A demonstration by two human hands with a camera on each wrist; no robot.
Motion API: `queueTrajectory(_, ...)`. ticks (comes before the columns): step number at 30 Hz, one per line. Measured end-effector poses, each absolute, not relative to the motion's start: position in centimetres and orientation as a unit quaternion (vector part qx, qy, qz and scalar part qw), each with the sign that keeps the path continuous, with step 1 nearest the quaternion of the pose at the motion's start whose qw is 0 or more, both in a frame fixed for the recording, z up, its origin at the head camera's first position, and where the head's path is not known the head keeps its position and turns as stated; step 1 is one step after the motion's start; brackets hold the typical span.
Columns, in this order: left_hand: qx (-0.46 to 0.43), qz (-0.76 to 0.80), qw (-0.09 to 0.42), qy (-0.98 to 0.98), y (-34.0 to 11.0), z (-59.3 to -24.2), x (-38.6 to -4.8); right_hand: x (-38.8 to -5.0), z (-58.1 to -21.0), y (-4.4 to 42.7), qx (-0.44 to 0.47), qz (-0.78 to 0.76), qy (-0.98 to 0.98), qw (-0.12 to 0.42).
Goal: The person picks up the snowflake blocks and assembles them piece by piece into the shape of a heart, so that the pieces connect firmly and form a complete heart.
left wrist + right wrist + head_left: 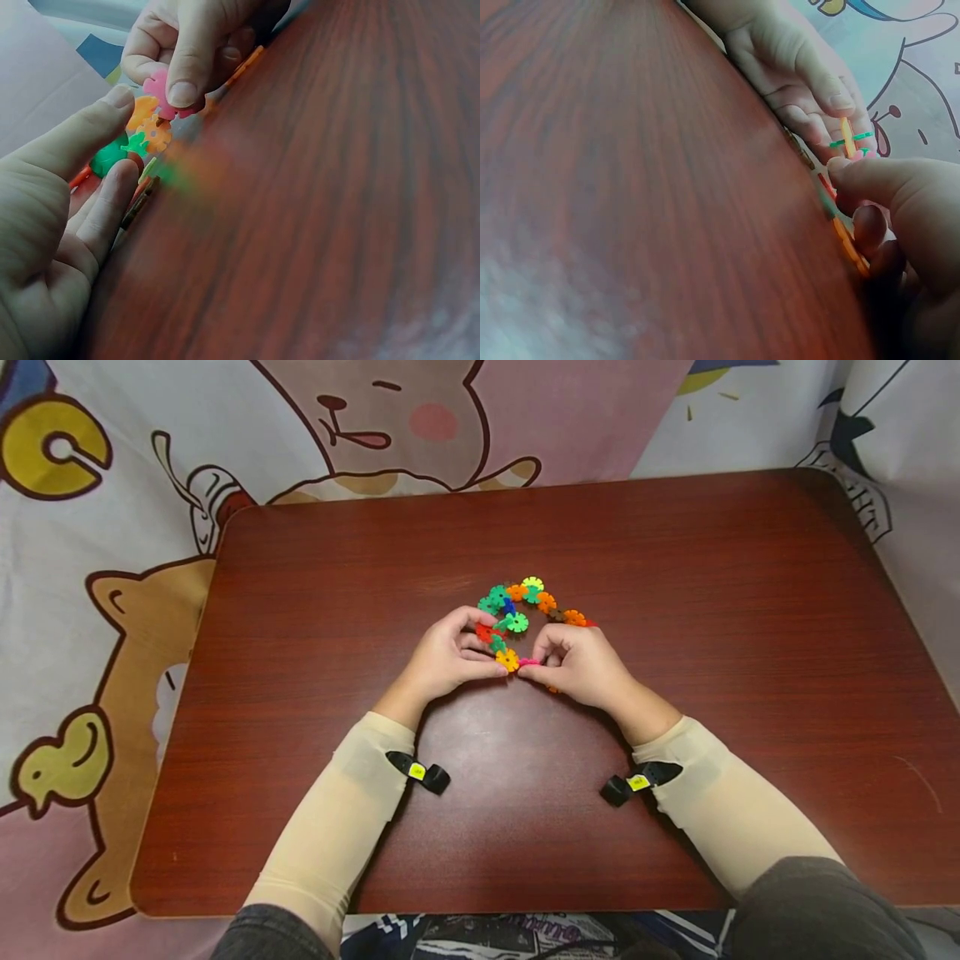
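Flower discs (517, 622), perhaps looped, are partly hidden by the hands (587, 665).

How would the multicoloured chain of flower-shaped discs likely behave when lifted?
The multicoloured chain of flower-shaped, plastic-looking discs is probably light, since its pieces look thin and small. It may sag or twist, being many short links, and could separate if tugged where discs slot together.

The table (345, 577), red-brown with dark grain and rounded corners, spans most of the head view, with a pale sheen below centre. Just above centre, a looped chain (547, 602) of coloured discs lies partly on it; whether its lower end touches is unclear.
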State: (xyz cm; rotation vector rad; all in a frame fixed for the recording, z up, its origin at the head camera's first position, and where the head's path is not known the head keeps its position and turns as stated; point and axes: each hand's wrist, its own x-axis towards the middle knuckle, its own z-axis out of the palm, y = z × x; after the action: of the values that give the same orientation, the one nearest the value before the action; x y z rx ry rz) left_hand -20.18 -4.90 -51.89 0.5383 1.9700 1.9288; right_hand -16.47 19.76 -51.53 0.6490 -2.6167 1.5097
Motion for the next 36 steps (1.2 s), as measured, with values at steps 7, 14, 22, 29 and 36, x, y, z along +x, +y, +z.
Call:
queueTrajectory(7,0.195,0.685,0.159,0.684,-4.87,-51.99,-20.21,-16.62,-51.46,19.92,0.21,0.474,-0.855,0.002)
queueTrajectory(14,0.194,0.679,0.163,0.688,-4.95,-52.04,-20.17,-16.57,-51.77,19.69,0.222,0.471,-0.853,0.024)
queueTrajectory(22,0.2,0.67,0.166,0.695,-5.09,-51.97,-20.15,-16.54,-51.6,19.55,0.227,0.484,-0.844,0.042)
queueTrajectory(29,0.195,0.668,0.165,0.699,-5.05,-51.89,-20.08,-16.6,-51.79,19.68,0.224,0.509,-0.83,0.025)
queueTrajectory(36,0.19,0.674,0.169,0.693,-4.92,-51.79,-20.08,-16.48,-51.85,19.74,0.223,0.525,-0.821,0.028)
